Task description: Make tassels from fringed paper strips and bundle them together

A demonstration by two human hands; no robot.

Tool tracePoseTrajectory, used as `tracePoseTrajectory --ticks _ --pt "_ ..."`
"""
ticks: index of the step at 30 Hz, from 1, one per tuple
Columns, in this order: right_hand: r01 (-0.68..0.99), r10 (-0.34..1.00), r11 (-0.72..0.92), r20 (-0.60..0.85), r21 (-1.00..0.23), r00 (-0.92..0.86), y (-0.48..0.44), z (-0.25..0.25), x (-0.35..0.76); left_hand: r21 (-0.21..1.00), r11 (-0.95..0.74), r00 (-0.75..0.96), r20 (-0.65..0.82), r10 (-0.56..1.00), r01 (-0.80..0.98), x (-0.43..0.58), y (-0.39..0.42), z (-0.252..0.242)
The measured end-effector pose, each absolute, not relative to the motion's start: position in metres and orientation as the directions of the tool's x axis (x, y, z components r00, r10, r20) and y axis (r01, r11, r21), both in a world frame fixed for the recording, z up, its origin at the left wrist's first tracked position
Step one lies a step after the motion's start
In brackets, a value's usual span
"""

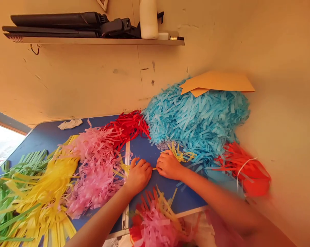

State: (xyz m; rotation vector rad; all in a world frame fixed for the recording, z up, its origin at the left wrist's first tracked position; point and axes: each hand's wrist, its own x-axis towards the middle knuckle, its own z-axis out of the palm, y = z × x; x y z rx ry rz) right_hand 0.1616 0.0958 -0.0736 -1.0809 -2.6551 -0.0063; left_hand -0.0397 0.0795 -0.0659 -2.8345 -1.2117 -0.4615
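A yellow tissue-paper tassel (180,153) stretches between my two hands over the blue table (165,190). Its fringed ends stick out beyond each hand, and a thin twisted middle shows between them. My left hand (139,173) is closed around one side of it, fingers curled. On the other side, my right hand (169,165) pinches the strip near its middle. Close below them, a bunch of pink, red and yellow tissue fringe (155,223) is at the table's front edge. Small greyish-purple bits (166,144) lie just past my right hand.
A large light-blue fringe pile (196,120) with an orange paper sheet (219,82) on top fills the back right. Red (129,127), pink (95,164), yellow (49,185) and green fringe (6,202) spread leftward. Tied red fringe (252,175) sits right. Above is a wall shelf (93,41).
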Motion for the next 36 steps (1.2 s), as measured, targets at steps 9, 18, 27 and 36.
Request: tracePoseTrajectory --ticks 9,18,27,36 --pt "0.728 0.755 0.654 0.232 -0.204 -0.613 0.085 -0.088 0.181 0.185 -0.666 0.6 0.309 0.738 0.723 -0.06 0.072 -0.086" --pt "0.764 0.876 0.466 0.11 -0.446 -0.47 0.1 -0.086 0.205 0.399 -0.521 0.473 0.22 0.853 0.754 -0.073 0.082 -0.097" --pt "0.79 0.902 0.357 -0.037 -0.499 -0.431 0.104 -0.074 0.201 0.359 -0.379 0.366 0.108 0.924 0.853 -0.057 0.076 -0.084" --pt "0.853 0.908 0.329 -0.114 -0.405 -0.404 0.112 -0.065 0.189 0.227 -0.539 0.53 0.106 0.841 0.811 -0.051 0.083 -0.075"
